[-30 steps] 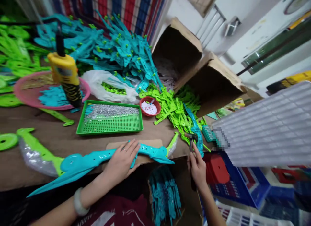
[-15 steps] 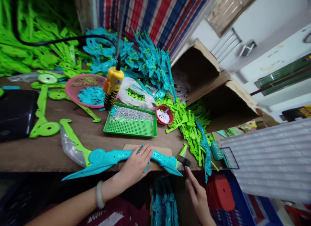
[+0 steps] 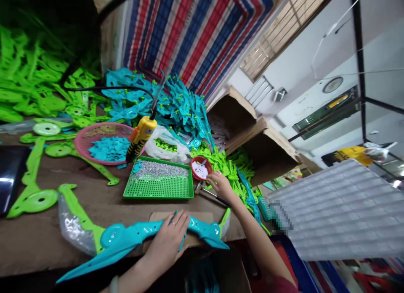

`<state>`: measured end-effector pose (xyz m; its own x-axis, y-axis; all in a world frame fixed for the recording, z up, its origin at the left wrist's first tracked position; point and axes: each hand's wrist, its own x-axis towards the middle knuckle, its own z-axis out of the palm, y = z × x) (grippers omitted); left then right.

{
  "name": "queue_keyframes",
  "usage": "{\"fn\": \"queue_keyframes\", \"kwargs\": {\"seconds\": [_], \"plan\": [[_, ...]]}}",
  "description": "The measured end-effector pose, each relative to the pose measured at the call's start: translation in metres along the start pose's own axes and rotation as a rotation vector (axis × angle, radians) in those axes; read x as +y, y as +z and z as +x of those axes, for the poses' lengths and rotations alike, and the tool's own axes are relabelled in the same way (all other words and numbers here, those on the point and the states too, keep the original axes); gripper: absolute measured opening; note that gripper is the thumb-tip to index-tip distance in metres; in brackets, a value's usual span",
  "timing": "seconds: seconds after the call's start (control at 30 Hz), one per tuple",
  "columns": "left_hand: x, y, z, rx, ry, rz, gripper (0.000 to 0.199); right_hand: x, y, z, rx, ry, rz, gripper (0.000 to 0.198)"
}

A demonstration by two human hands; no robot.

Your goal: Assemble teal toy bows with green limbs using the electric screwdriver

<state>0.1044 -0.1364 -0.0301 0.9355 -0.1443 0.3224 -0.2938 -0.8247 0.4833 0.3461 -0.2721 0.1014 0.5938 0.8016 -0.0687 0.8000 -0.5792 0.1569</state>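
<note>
My left hand is closed around the middle of a blue plastic toy bow, which lies along the front of the table over a piece of cardboard. Lime-green pieces with clear plastic extend from the bow's ends. My right hand has its fingers stretched out at the near rim of a small red basket of white bits. It holds nothing that I can see. A hammer rests on the table just below that hand.
A green tray of small metal parts lies behind the bow. Above it hangs a yellow electric screwdriver. Left of it sits a pink basket of blue pieces. Green parts and blue parts are heaped behind; cardboard boxes stand right.
My right hand has let go of the hammer, now laid on the table, and moved up to the red basket. My left hand stays on the bow. The camera view has shifted.
</note>
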Motion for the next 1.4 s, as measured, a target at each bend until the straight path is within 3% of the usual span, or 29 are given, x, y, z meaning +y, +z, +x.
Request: {"fn": "queue_keyframes", "kwargs": {"seconds": [0.17, 0.33, 0.53, 0.73, 0.87, 1.07, 1.27, 1.4], "plan": [[0.001, 0.009, 0.001, 0.042, 0.007, 0.006, 0.072, 0.007, 0.012, 0.095, -0.091, 0.035, -0.076, 0.021], [0.002, 0.013, 0.003, 0.093, 0.016, 0.012, 0.072, 0.012, 0.030, 0.125, -0.260, 0.021, -0.104, 0.030], [0.002, 0.011, 0.006, 0.115, 0.019, 0.015, 0.071, 0.030, 0.033, 0.122, -0.287, 0.076, -0.027, 0.031], [0.002, 0.009, 0.003, 0.096, 0.023, 0.014, 0.070, 0.035, 0.039, 0.103, -0.102, 0.171, 0.117, 0.027], [0.001, 0.005, 0.001, 0.056, 0.017, 0.002, 0.069, 0.030, 0.046, 0.094, 0.042, 0.266, 0.192, 0.027], [-0.004, 0.000, 0.001, 0.063, 0.029, 0.012, 0.067, 0.019, 0.050, 0.089, 0.139, 0.305, 0.354, 0.029], [-0.008, -0.001, -0.003, 0.103, 0.054, 0.064, 0.062, 0.002, 0.039, 0.087, 0.248, 0.328, 0.456, 0.024], [-0.012, -0.006, -0.012, 0.124, 0.063, 0.096, 0.056, -0.011, 0.030, 0.058, 0.252, 0.280, 0.535, 0.021]]}}
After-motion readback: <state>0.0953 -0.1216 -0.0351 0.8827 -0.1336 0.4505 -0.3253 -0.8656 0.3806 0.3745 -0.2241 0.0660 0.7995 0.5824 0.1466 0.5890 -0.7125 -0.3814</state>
